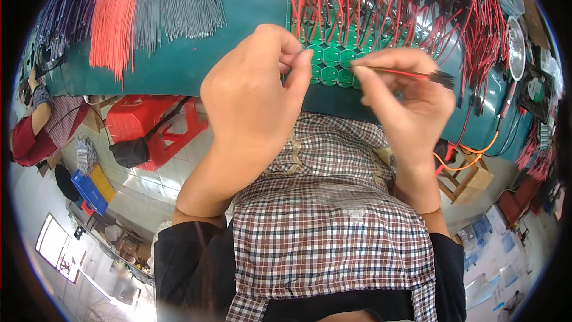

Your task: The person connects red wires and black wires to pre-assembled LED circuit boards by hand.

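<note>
In my right hand [411, 95] is a red-and-black wire lead [402, 72], pinched between thumb and fingers. Its black connector end [442, 78] sticks out to the right, and its other end lies over a panel of round green circuit boards [329, 55]. My left hand [256, 86] is closed in a pinch at the panel's left edge; what its fingertips hold, if anything, is too hidden to make out. Farther back on the panel, many red and black wires [339, 0] stand up from the boards.
Bundles of red wires [113, 18] and grey wires [179, 3] lie at the back left of the green table mat [161, 68]. At right are a soldering iron [508, 104] with an orange cable [471, 160]. A red stool [134, 116] stands below left; another person [50, 122] is at far left.
</note>
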A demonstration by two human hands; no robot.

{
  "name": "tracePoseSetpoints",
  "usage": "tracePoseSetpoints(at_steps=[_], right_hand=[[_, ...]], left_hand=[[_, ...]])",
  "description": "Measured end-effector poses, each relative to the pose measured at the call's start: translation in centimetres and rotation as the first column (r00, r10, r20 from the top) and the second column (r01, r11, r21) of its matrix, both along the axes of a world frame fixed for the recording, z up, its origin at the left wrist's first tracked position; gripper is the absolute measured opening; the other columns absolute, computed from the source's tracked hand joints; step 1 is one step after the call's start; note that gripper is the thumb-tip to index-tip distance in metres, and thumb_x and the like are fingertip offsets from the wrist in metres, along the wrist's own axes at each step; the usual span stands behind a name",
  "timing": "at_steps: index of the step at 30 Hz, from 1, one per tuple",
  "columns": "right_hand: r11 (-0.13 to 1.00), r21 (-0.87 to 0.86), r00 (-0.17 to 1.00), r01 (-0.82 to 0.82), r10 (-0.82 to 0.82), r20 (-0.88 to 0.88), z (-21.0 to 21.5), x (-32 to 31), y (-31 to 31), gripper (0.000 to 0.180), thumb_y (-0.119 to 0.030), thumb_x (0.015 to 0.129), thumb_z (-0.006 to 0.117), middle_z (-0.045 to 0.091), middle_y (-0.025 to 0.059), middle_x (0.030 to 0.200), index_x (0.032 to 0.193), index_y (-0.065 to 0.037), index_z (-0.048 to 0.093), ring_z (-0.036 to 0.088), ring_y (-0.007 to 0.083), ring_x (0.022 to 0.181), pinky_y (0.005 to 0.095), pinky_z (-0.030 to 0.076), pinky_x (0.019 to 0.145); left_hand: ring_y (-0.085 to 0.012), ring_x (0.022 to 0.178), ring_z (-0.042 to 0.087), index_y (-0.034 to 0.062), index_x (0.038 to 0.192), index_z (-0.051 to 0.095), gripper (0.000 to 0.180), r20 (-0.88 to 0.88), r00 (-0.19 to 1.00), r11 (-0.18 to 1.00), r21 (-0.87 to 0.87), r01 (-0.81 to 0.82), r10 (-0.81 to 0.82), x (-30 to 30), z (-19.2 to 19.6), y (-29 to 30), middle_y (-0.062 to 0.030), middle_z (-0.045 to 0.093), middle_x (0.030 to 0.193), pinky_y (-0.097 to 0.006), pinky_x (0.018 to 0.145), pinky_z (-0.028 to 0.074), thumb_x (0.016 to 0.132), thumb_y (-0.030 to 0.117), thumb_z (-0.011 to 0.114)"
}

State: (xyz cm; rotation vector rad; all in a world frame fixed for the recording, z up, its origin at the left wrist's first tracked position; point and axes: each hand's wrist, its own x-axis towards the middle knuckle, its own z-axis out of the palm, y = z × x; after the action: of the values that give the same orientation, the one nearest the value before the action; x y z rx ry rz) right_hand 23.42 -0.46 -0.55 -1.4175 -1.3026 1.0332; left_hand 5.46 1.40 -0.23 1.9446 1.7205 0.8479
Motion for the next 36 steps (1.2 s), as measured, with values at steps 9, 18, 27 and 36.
tracePoseSetpoints(at_steps=[9, 18, 27, 36], right_hand=[[0.998, 0.06, 0.999, -0.017, 0.015, 0.029, -2.0, -3.2, 0.9, 0.015, 0.004, 0.078, 0.076, 0.066, -0.0003, 0.078, 0.087, -0.001, 0.065, 0.049, -0.0019, 0.051, 0.0155, 0.037, 0.044], [0.996, 0.035, 0.991, -0.083, 0.078, 0.112, -1.6, -3.3, 0.7, 0.018, 0.005, 0.083, 0.074, 0.069, 0.0038, 0.084, 0.092, -0.001, 0.059, 0.048, -0.0022, 0.058, 0.0141, 0.034, 0.049], [0.996, 0.06, 0.997, -0.064, 0.061, 0.052, -1.8, -3.6, 0.6, 0.022, 0.006, 0.083, 0.072, 0.072, 0.0094, 0.089, 0.088, -0.003, 0.053, 0.049, -0.0013, 0.06, 0.0145, 0.036, 0.051], [0.991, 0.129, 0.999, -0.033, 0.037, -0.027, -2.2, -3.9, 0.6, 0.019, 0.01, 0.081, 0.071, 0.069, 0.0064, 0.086, 0.084, -0.001, 0.056, 0.042, -0.0043, 0.054, 0.014, 0.031, 0.045]], left_hand=[[-0.0025, 0.063, 0.056, 0.0028, 0.083, 0.063, 0.019, 0.195, 0.978, 0.957, -0.29, -0.019, 0.078, -1.6, 1.4, 0.3, 0.0031, 0.061, 0.069, -0.018, 0.058, 0.046, 0.081, 0.01, 0.08], [-0.018, 0.074, 0.069, 0.0096, 0.095, 0.073, 0.032, -0.473, 0.761, 0.879, 0.061, -0.474, 0.443, -16.4, 2.0, 5.9, -0.0044, 0.073, 0.081, -0.031, 0.071, 0.052, 0.085, 0.041, 0.07], [-0.0069, 0.072, 0.054, -0.0004, 0.101, 0.069, 0.032, -0.485, 0.784, 0.853, -0.135, -0.504, 0.387, -29.1, -1.6, 7.6, -0.0003, 0.064, 0.078, -0.022, 0.067, 0.043, 0.09, 0.03, 0.072], [-0.0117, 0.073, 0.06, -0.0013, 0.099, 0.068, 0.033, -0.467, 0.819, 0.909, -0.071, -0.41, 0.333, -27.3, -0.6, 7.5, -0.0071, 0.068, 0.081, -0.027, 0.07, 0.048, 0.09, 0.031, 0.069]])
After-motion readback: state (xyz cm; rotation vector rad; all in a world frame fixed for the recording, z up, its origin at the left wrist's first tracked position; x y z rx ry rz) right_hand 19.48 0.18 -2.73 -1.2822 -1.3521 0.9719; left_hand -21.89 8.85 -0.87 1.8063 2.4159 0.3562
